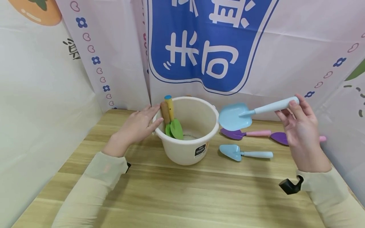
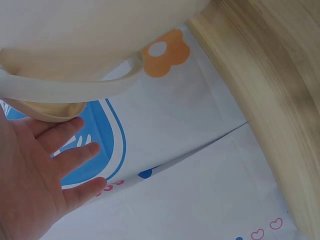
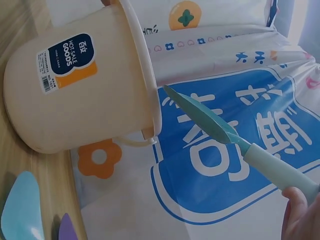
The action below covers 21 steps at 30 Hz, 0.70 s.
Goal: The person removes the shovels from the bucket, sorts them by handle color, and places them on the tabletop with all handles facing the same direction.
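One round cream plastic bucket (image 1: 176,151), standing upright on a wood-grained table (image 1: 176,196), a black label (image 1: 200,150) on its near right wall and a pale carrying handle (image 2: 75,90) seen from the left wrist. Inside, leaning on the left wall, two green-bladed trowels: one with a yellow, blue-ended handle (image 1: 170,109), one with a brown handle (image 1: 165,112). One left hand (image 1: 137,125), laid against the bucket's left rim, fingers outstretched and spread apart, touching the outside. One right hand (image 1: 303,133), raised above the table at the right, thumb and fingers clamped on the handle end of a broad-bladed light blue shovel (image 1: 238,116); the shovel held in the air, blade to the left, just beside the bucket's right rim, whether touching cannot be told. On the table, right of the bucket: one small light blue trowel with a paler handle (image 1: 234,153), nearest; one purple trowel with a pink handle (image 1: 233,134), farther off; a second purple, pink-handled trowel (image 1: 279,138), farther right, partly hidden by the right hand. Behind, one white printed sheet bearing a blue panel (image 1: 228,84) with white characters.
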Tool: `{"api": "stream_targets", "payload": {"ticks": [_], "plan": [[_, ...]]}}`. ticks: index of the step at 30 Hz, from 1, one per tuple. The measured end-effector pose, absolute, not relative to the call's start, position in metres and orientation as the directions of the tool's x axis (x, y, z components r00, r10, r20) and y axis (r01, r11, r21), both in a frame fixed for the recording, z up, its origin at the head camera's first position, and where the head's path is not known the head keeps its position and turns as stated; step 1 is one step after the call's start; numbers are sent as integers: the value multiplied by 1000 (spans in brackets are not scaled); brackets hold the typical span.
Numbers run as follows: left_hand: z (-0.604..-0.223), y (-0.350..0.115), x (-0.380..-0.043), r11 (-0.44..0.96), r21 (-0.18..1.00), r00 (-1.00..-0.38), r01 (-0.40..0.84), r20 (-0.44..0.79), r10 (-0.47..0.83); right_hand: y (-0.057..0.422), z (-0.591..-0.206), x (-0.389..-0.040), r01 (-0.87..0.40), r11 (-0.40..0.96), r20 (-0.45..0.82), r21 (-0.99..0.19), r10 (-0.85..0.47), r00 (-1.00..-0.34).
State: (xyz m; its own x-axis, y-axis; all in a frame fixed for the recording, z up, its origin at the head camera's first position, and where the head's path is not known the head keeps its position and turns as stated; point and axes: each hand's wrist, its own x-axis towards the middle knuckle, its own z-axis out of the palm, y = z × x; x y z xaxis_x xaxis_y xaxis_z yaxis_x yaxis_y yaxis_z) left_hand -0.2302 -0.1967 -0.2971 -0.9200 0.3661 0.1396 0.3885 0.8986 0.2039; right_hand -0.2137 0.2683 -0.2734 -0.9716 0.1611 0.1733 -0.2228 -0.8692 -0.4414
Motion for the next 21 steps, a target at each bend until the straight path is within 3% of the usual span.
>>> {"api": "stream_targets", "payload": {"ticks": [7, 21], "plan": [[-299, -198, -231, 896, 211, -919, 390, 142, 367, 286, -285, -207, -182, -874, 129, -451, 138, -982], [-299, -197, -232, 892, 220, -918, 394, 139, 371, 328, -308, -197, -217, -898, 123, -384, 183, -975]]}}
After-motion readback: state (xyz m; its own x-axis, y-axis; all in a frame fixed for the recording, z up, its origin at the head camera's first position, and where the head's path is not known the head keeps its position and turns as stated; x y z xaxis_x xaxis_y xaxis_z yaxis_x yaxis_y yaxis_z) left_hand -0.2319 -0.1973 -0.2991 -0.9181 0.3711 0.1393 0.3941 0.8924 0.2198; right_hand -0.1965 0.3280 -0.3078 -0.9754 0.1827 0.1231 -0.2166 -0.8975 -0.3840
